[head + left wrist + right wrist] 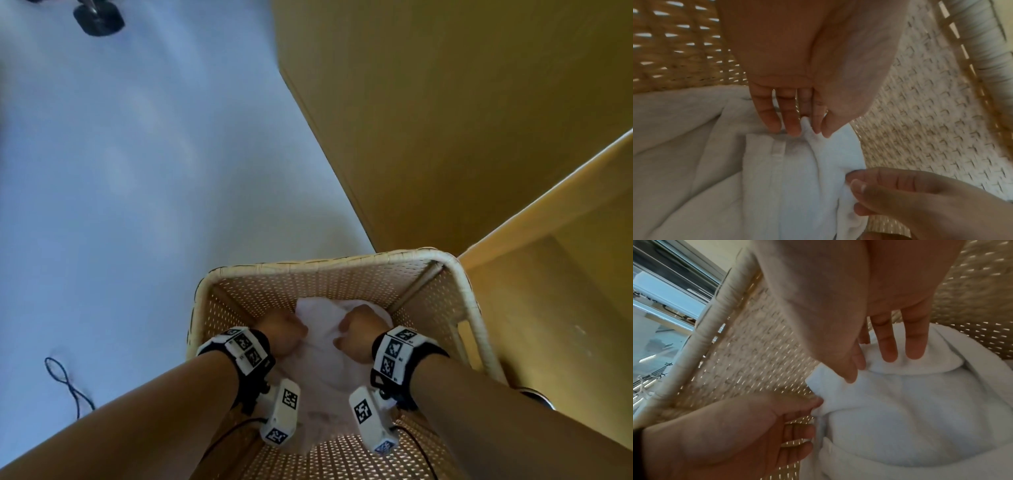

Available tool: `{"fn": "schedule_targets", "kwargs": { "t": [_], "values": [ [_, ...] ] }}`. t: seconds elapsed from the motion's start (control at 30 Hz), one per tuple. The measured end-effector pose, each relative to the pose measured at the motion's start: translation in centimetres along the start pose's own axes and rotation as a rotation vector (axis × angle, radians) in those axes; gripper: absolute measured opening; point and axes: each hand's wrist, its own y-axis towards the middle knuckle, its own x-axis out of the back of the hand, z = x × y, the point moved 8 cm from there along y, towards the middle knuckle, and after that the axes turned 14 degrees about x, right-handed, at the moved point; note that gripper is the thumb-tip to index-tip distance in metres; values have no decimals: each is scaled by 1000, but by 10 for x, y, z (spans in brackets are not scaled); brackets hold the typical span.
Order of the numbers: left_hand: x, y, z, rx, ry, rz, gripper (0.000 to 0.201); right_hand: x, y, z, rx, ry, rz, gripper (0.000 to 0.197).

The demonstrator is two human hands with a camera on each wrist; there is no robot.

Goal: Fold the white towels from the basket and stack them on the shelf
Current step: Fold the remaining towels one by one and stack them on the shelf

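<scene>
A white towel (322,370) lies bunched in the woven wicker basket (325,263), over other white cloth. Both hands reach down inside the basket. My left hand (284,334) pinches a fold of the towel (797,186) between thumb and fingers, as the left wrist view shows (807,129). My right hand (356,337) pinches a nearby fold of the same towel (910,418) between thumb and fingers (869,368). The hands are close together at the towel's far edge. The wooden shelf unit (445,120) stands just beyond and right of the basket.
A pale floor (137,171) spreads to the left, with a black cable (68,387) lying on it and a black caster wheel (99,19) at the top. The basket walls (920,129) close in around both hands. A window (663,288) shows past the rim.
</scene>
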Motion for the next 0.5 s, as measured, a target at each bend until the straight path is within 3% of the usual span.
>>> {"fn": "schedule_targets", "kwargs": {
  "t": [0.17, 0.5],
  "values": [
    [3, 1, 4, 44, -165, -23, 6, 4, 2, -4, -20, -38, -10, 35],
    [15, -51, -30, -28, -326, 100, 18, 51, -57, 7, -60, 77, -219, 17]
  ]
}}
